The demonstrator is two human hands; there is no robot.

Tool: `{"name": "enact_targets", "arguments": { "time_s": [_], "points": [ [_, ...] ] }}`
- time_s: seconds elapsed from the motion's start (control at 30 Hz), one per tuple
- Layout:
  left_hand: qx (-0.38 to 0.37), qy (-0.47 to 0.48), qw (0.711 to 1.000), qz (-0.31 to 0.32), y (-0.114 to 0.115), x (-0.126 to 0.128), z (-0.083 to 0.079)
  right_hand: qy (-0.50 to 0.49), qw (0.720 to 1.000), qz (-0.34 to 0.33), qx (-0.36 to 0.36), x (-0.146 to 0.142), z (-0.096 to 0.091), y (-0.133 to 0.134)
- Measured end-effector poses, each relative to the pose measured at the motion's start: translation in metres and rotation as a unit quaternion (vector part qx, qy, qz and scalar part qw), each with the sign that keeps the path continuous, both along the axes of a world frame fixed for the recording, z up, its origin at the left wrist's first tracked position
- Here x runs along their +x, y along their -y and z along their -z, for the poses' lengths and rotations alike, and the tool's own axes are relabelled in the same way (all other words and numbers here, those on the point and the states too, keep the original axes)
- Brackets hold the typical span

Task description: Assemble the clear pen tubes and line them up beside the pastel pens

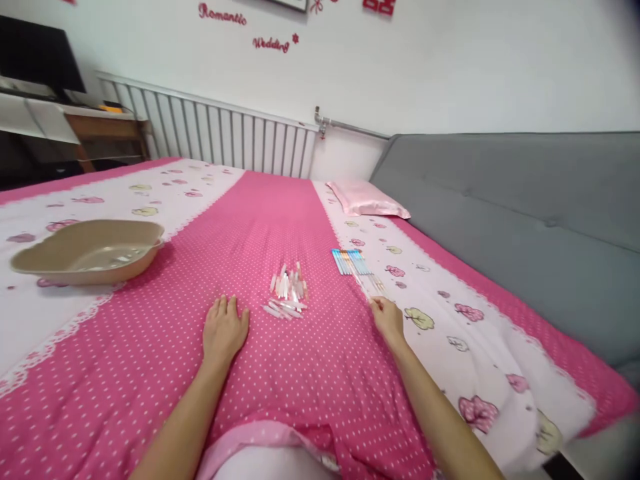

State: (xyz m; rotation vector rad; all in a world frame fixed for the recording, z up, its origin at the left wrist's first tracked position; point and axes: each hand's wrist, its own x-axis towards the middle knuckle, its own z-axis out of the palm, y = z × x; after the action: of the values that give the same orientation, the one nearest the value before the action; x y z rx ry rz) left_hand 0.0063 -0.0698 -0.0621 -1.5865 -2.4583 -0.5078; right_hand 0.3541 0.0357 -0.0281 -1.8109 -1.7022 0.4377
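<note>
My left hand lies flat on the pink dotted bedspread, fingers stretched out, holding nothing. To its right is a loose pile of small, slim white and pinkish pieces, some of them shiny; their kind is too small to tell. Farther right, a row of slim pens with blue and orange-brown upper ends lies side by side on the bed. At the near end of this row my right hand is closed in a pinch on a slim pale pen that slants from the row to its fingertips.
A beige plastic basin stands on the left of the bedspread. A pink pillow lies at the back right, beside the grey padded headboard. Behind the bed are a radiator and a desk with a monitor.
</note>
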Motion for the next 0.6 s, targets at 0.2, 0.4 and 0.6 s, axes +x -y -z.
{"name": "enact_targets", "arguments": {
  "time_s": [0.2, 0.4, 0.6],
  "points": [
    [-0.015, -0.023, 1.000, 0.004, -0.004, -0.003, 0.000, 0.048, 0.997, 0.061, -0.017, 0.030, 0.005, 0.002],
    [-0.014, -0.036, 0.999, -0.002, -0.003, -0.002, 0.000, 0.086, 0.990, 0.111, -0.035, 0.028, 0.012, -0.002],
    [-0.017, -0.027, 0.999, -0.001, -0.003, -0.003, -0.001, 0.119, 0.982, 0.141, -0.029, 0.017, 0.020, -0.005]
  ]
}}
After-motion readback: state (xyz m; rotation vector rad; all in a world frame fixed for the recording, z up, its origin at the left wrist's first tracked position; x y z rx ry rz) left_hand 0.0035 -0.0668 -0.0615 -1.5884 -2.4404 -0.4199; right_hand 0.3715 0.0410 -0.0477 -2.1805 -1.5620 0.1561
